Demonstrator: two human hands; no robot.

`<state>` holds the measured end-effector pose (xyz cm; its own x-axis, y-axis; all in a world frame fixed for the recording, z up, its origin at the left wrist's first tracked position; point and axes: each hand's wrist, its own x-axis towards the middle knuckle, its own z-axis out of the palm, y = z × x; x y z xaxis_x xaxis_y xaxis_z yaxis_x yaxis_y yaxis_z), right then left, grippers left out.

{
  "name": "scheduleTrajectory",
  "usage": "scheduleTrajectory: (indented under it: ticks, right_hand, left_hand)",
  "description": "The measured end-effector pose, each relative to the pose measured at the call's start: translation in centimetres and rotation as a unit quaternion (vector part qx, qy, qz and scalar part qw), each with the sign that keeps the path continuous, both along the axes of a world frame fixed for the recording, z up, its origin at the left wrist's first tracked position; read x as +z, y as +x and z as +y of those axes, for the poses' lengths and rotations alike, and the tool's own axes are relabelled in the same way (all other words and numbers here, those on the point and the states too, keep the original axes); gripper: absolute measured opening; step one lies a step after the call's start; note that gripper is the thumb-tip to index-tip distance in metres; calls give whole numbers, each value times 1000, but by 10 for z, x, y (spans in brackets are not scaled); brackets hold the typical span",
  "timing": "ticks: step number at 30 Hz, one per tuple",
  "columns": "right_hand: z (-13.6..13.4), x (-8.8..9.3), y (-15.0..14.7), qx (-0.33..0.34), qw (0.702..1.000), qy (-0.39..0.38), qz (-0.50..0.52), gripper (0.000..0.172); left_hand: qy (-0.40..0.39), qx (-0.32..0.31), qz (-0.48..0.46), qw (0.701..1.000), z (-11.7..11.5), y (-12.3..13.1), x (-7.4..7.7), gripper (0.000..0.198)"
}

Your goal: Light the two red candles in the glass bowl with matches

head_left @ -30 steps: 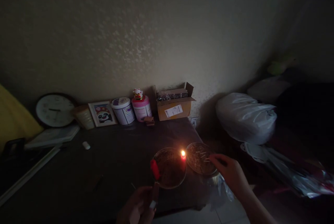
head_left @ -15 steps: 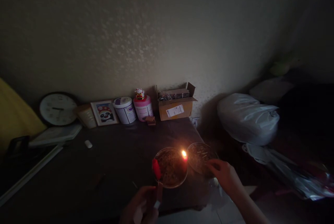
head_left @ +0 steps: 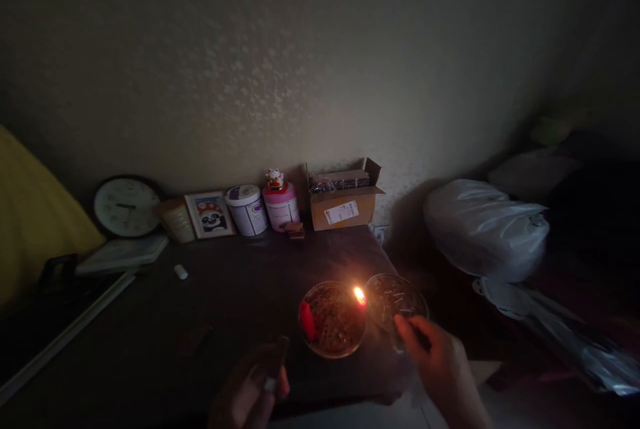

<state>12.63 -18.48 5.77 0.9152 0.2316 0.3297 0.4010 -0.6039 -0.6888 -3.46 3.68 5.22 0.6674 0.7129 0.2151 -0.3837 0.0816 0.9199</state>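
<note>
A lit red candle [head_left: 359, 297] burns at the right edge of a round bowl [head_left: 333, 354] filled with brown grains. An unlit red candle [head_left: 307, 321] stands at that bowl's left edge. In my left hand [head_left: 245, 392], left of the bowl and nearer me, is a small dark matchbox [head_left: 280, 354] with a pale end. A second round dish [head_left: 424, 302] to the right has several thin pale sticks [head_left: 396, 298] in it. My right hand [head_left: 443, 359] is at its front edge, thumb and finger pinched together. What they hold, if anything, is too small and dim to make out.
Against the wall stand a clock [head_left: 127, 207], a framed panda picture [head_left: 210, 214], two tubs [head_left: 247, 210] and an open cardboard box [head_left: 345, 212]. Small brown boxes [head_left: 295, 230] lie before them. Right of the dark table [head_left: 250, 269] is a white plastic bag [head_left: 487, 229].
My left hand has drawn away from the unlit candle, left and toward me, with the matchbox. My right hand has shifted slightly toward me at the dish. The view has turned a little left.
</note>
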Motion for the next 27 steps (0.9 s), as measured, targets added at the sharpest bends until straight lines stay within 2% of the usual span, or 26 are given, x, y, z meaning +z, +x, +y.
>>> scheduleTrajectory:
  ticks: [2,3,5,6,9,12,14,18,22,27]
  right_hand:
    - [20,-7,-26,88,995,-10,-35,44]
    - [32,-15,-38,151,986,-26,-72,41]
    - [57,-35,-58,257,948,-48,-179,31]
    - [70,-46,-66,272,928,-24,-253,36]
    - [104,-73,-79,282,910,3,-304,33]
    - [128,-80,-84,273,920,-9,-281,16]
    - [141,-76,-87,270,930,-36,-248,15]
    - [170,-65,-92,261,944,-127,-160,30]
    - [197,-55,-95,232,943,-225,-85,34]
    - [212,-50,-91,195,945,-256,-50,31]
  left_hand:
    - [-31,78,-7,996,18,-4,5,36]
    - [-61,88,-19,994,25,-6,7,32]
    - [-108,141,-16,984,37,-9,12,38]
    - [-127,168,-6,978,41,-9,13,42]
    - [-146,192,5,971,45,-9,11,48]
    - [-144,176,10,974,45,-8,6,47]
    - [-158,176,12,972,45,-8,4,50]
    - [-175,171,14,970,44,-7,3,51]
    - [-176,172,-2,969,47,-7,-3,47]
    - [-166,154,13,974,52,-9,-8,47]
